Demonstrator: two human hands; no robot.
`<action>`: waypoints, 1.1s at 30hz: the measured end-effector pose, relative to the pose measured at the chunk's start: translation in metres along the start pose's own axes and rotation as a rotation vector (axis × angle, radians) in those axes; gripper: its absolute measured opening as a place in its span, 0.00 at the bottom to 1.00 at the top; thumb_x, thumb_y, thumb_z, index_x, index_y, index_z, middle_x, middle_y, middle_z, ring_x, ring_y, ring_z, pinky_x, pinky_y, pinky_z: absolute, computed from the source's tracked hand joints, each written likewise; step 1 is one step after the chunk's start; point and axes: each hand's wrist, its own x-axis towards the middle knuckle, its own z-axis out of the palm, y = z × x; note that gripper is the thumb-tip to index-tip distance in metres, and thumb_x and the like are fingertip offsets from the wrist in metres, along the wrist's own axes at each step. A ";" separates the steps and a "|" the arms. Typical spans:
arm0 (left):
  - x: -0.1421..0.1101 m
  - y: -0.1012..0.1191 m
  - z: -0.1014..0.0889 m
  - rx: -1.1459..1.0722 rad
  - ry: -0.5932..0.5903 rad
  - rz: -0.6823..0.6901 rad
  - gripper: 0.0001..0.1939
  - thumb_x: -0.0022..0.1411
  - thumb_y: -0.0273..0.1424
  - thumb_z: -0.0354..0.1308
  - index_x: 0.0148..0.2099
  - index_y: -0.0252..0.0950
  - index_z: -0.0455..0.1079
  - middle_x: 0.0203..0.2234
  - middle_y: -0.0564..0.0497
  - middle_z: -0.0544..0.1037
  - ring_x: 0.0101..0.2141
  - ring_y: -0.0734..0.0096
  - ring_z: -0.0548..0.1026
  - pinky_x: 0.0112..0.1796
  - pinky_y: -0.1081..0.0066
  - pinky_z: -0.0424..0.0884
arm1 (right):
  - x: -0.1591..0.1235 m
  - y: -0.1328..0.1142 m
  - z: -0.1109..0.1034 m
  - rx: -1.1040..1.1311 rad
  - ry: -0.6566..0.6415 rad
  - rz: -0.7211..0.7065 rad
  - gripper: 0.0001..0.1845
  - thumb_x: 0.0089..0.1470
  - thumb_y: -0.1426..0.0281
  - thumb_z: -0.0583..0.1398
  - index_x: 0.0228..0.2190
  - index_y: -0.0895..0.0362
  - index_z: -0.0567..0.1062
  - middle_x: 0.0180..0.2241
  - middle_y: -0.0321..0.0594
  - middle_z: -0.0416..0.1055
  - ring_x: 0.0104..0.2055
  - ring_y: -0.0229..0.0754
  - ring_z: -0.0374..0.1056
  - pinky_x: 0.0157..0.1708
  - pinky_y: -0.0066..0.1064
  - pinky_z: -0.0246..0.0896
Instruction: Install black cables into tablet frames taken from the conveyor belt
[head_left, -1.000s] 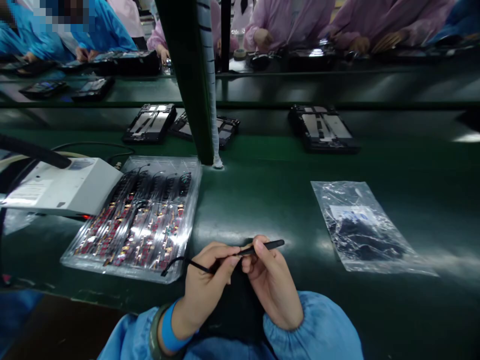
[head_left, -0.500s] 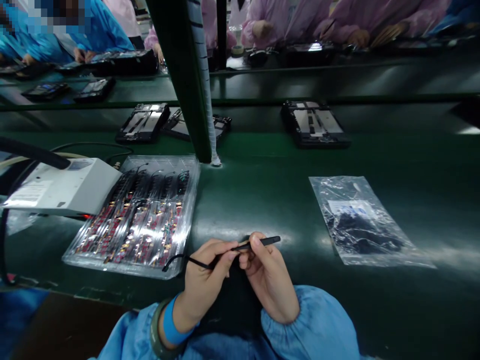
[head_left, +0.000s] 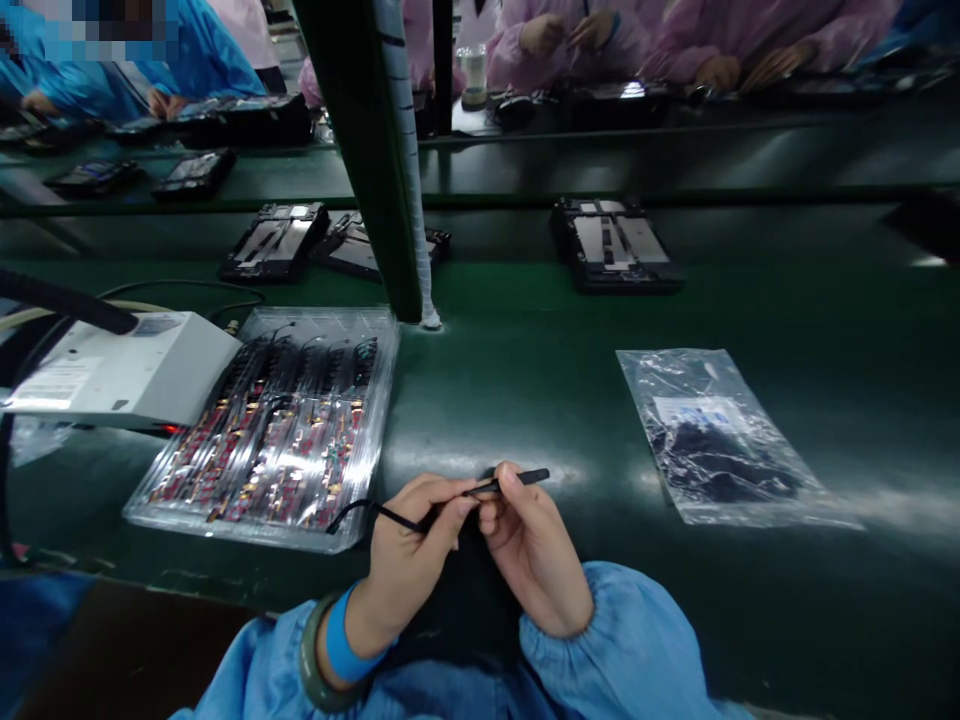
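My left hand [head_left: 409,560] and my right hand [head_left: 532,555] meet at the near edge of the green bench, both with fingers pinched. Between them runs a thin black cable [head_left: 390,515], which trails left from my left fingertips. My right hand grips a slim black tool [head_left: 521,479] that points right. A clear plastic tray [head_left: 375,400] of small red and gold parts with black leads lies just left of my hands.
A white box unit [head_left: 120,370] sits left of the tray. A clear bag [head_left: 712,440] with dark contents lies to the right. A green post [head_left: 375,160] rises behind the tray. Black devices [head_left: 611,245] ride the belt beyond. People in blue and pink coats work across it.
Both hands stay pinched together on the cable and tool with only slight finger shifts. The devices on the belt have slid a little to the left.
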 end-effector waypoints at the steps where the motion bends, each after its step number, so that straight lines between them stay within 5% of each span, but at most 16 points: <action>1: 0.000 0.000 0.000 -0.002 -0.002 -0.001 0.10 0.62 0.24 0.57 0.43 0.40 0.76 0.27 0.55 0.74 0.19 0.84 0.69 0.23 0.82 0.68 | 0.000 0.000 0.000 0.005 0.000 0.000 0.13 0.45 0.66 0.71 0.25 0.60 0.75 0.20 0.36 0.75 0.20 0.31 0.69 0.21 0.16 0.66; 13: -0.001 0.003 0.000 -0.028 -0.050 -0.009 0.13 0.61 0.23 0.58 0.46 0.41 0.75 0.31 0.52 0.77 0.19 0.82 0.68 0.22 0.78 0.67 | 0.001 -0.003 0.004 0.145 0.100 0.169 0.16 0.34 0.69 0.75 0.22 0.63 0.76 0.18 0.37 0.74 0.15 0.28 0.66 0.17 0.11 0.64; 33: -0.002 0.000 0.000 -0.047 -0.062 -0.039 0.10 0.62 0.28 0.58 0.45 0.38 0.76 0.28 0.50 0.76 0.21 0.79 0.69 0.22 0.78 0.66 | 0.003 0.000 0.001 0.145 0.040 0.171 0.15 0.36 0.69 0.74 0.22 0.62 0.75 0.16 0.32 0.71 0.15 0.25 0.63 0.15 0.10 0.59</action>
